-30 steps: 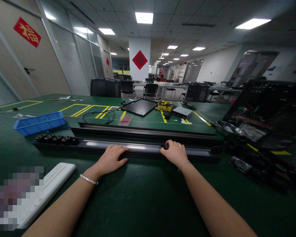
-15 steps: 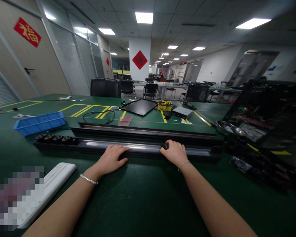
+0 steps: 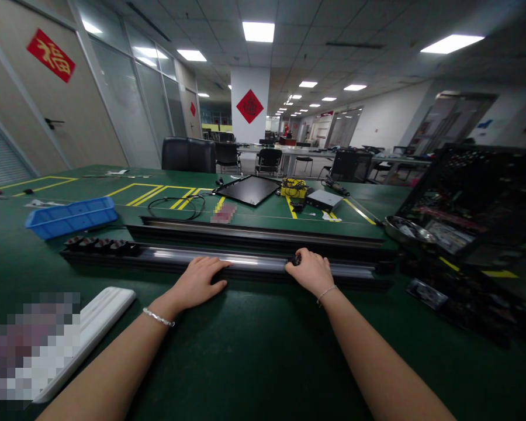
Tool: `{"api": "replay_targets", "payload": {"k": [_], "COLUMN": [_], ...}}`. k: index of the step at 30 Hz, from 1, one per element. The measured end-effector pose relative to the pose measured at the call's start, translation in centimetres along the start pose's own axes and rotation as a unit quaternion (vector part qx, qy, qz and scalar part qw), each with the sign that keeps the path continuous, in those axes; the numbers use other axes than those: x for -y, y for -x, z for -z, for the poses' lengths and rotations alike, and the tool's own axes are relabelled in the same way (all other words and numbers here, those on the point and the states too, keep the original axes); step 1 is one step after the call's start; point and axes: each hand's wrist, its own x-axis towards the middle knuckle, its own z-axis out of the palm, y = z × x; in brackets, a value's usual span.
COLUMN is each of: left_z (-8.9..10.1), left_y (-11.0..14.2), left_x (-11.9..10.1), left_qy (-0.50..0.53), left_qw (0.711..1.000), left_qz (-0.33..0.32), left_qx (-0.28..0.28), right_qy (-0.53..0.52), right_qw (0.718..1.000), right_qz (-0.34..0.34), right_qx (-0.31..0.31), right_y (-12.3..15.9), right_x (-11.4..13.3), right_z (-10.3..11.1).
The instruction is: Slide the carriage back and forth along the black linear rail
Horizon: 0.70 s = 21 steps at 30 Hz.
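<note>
A long black metal rail with a shiny channel lies crosswise on the green table before me. My left hand rests on its near edge, fingers stretched along the rail and thumb apart. Farther right, my right hand is closed around a small black round part standing on the channel. The fingers hide most of that part, and its exact kind cannot be made out. Several black blocks sit in a row at the rail's left end. A second long black rail lies just behind the first.
Left stand a blue plastic bin and a white elongated piece. Behind the rails lie a black cable, a dark flat panel, a yellow box and a grey box. A metal bowl and dark parts occupy the right.
The view has shifted very slightly. Both hands keep their places on the rail, with no visible change in grip.
</note>
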Motion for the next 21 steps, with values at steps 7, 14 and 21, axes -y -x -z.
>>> {"api": "replay_targets", "payload": {"k": [7, 14, 21], "left_z": [-0.04, 0.02, 0.01], "left_y": [-0.03, 0.00, -0.01], "left_x": [0.10, 0.05, 0.09], "left_qy": [0.006, 0.003, 0.010], "left_qw": [1.000, 1.000, 1.000], "left_qz": [-0.005, -0.005, -0.006], "left_qx": [0.001, 0.002, -0.001], "right_qy": [-0.006, 0.001, 0.008], "right_qw": [1.000, 1.000, 1.000], "right_qz": [0.005, -0.008, -0.010], "right_qx": [-0.014, -0.012, -0.004], "right_y": [0.03, -0.12, -0.19], "right_x": [-0.40, -0.39, -0.28], "right_z": [-0.25, -0.28, -0.09]}}
